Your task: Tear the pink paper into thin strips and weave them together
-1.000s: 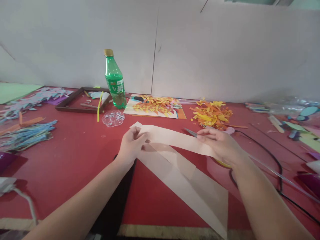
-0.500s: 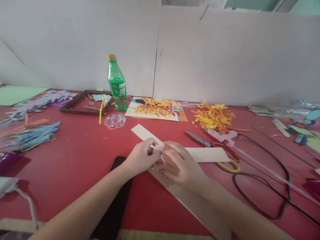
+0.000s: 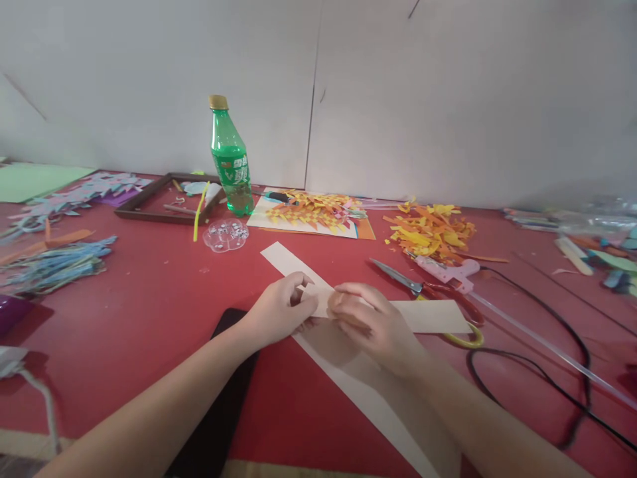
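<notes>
A long beige paper strip (image 3: 291,260) lies folded on the red table (image 3: 149,292), one arm running toward me and another out to the right. My left hand (image 3: 281,309) pinches the strip at the fold. My right hand (image 3: 371,322) presses down on the same fold, fingers curled together against the paper. Both hands meet at the middle of the table. Red-and-yellow-handled scissors (image 3: 428,292) rest just right of my right hand.
A green bottle (image 3: 227,159) stands at the back beside a wooden frame (image 3: 149,202). Orange and yellow paper scraps (image 3: 428,229), a woven paper piece (image 3: 308,212), blue strips (image 3: 54,265), a pink glue gun (image 3: 450,269) with black cable (image 3: 557,332), and a dark phone (image 3: 219,405) lie around.
The strip was held stretched in the air between both hands. It now lies folded on the table, and my right hand has moved left to meet my left hand at the fold.
</notes>
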The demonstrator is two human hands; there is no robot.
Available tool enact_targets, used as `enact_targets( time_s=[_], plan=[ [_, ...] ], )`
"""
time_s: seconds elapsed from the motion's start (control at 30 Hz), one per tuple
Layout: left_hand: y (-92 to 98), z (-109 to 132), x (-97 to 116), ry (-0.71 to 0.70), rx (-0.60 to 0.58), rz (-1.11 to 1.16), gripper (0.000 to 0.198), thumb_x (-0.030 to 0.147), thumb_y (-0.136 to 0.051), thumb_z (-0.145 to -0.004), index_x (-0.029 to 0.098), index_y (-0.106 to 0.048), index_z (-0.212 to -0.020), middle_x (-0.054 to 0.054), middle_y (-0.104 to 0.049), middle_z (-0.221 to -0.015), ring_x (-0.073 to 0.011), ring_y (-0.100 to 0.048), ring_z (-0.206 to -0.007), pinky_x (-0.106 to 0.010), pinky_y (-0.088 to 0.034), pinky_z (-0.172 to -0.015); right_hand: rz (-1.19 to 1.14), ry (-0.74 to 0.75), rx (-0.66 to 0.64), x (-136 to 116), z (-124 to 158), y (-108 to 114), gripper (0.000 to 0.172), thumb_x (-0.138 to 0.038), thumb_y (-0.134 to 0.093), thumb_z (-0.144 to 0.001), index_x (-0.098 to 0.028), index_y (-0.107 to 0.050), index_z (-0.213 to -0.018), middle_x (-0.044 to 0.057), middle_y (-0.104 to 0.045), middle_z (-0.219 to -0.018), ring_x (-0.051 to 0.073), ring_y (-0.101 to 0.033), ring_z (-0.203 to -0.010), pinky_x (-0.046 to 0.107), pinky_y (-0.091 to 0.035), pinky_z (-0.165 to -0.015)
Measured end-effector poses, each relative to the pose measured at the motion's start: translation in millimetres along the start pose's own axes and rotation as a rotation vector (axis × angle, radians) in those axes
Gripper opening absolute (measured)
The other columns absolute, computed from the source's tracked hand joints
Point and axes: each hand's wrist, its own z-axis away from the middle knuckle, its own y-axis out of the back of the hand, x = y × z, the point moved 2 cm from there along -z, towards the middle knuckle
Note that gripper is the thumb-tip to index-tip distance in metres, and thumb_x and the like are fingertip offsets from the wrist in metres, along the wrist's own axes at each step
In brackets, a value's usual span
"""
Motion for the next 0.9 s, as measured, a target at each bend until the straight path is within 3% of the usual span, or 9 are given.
enact_targets(
  time_s=[0.17,0.3,0.4,0.5,0.73,0.8,0.9],
  plan=[
    [0.1,5,3,-0.113,0.039,-0.139,0.032,0.040,-0.052,-0.084,0.022,-0.052,-0.110,0.001,-0.063,-0.064,-0.0163,-0.062,-0.054,-0.023,-0.046,-0.050,0.040,0.049,0.026,0,0,1,0.021,-0.018,-0.050,-0.091,-0.025,-0.067,-0.101,0.009,-0.061,-0.113,0.022,-0.059,-0.102,0.039,-0.050,-0.087],
    [0.1,10,13,-0.293,0.085,-0.280,0.056,0.044,-0.067,-0.075,0.028,-0.050,-0.126,-0.006,-0.067,-0.102,-0.0204,-0.066,-0.080,-0.027,-0.050,-0.065,0.086,0.084,0.018,-1,-1,1,0.024,-0.017,-0.047,-0.091,-0.024,-0.068,-0.098,0.010,-0.060,-0.115,0.024,-0.058,-0.104,0.041,-0.050,-0.086],
    [-0.9,11,18,-0.423,0.022,-0.382,0.046,0.041,-0.072,-0.072,0.028,-0.060,-0.115,-0.005,-0.066,-0.111,-0.0234,-0.063,-0.097,-0.029,-0.049,-0.079,0.124,0.089,0.009,-3,-1,1,0.023,-0.019,-0.046,-0.091,-0.024,-0.068,-0.096,0.011,-0.060,-0.114,0.024,-0.059,-0.102,0.041,-0.051,-0.083],
    [-1.1,11,16,-0.518,-0.018,-0.454,0.030,0.039,-0.066,-0.078,0.025,-0.066,-0.104,-0.007,-0.068,-0.108,-0.0230,-0.061,-0.102,-0.030,-0.047,-0.087,0.147,0.072,0.011,-6,-2,3,0.022,-0.022,-0.047,-0.091,-0.023,-0.067,-0.098,0.011,-0.061,-0.112,0.024,-0.060,-0.099,0.041,-0.052,-0.081],
    [-2.8,10,13,-0.514,-0.020,-0.485,0.018,0.035,-0.060,-0.084,0.024,-0.071,-0.094,-0.005,-0.072,-0.100,-0.0214,-0.064,-0.095,-0.029,-0.048,-0.084,0.189,0.085,0.072,-10,-3,5,0.017,-0.018,-0.051,-0.089,-0.022,-0.065,-0.097,0.011,-0.061,-0.108,0.024,-0.058,-0.097,0.041,-0.049,-0.083],
    [-3.4,10,14,-0.499,0.031,-0.435,0.015,0.030,-0.059,-0.085,0.024,-0.072,-0.086,-0.005,-0.073,-0.093,-0.0212,-0.066,-0.089,-0.028,-0.049,-0.078,0.189,0.086,0.149,-12,-2,6,0.019,-0.016,-0.051,-0.088,-0.023,-0.063,-0.101,0.010,-0.060,-0.108,0.025,-0.058,-0.100,0.042,-0.049,-0.085],
    [-2.4,9,14,-0.440,0.153,-0.332,0.013,0.025,-0.060,-0.081,0.023,-0.072,-0.076,-0.004,-0.073,-0.084,-0.0197,-0.067,-0.078,-0.025,-0.049,-0.068,0.169,0.119,0.362,-18,5,11,0.029,-0.011,-0.058,-0.082,-0.025,-0.058,-0.108,0.010,-0.060,-0.106,0.025,-0.058,-0.101,0.042,-0.048,-0.087]
  ],
)
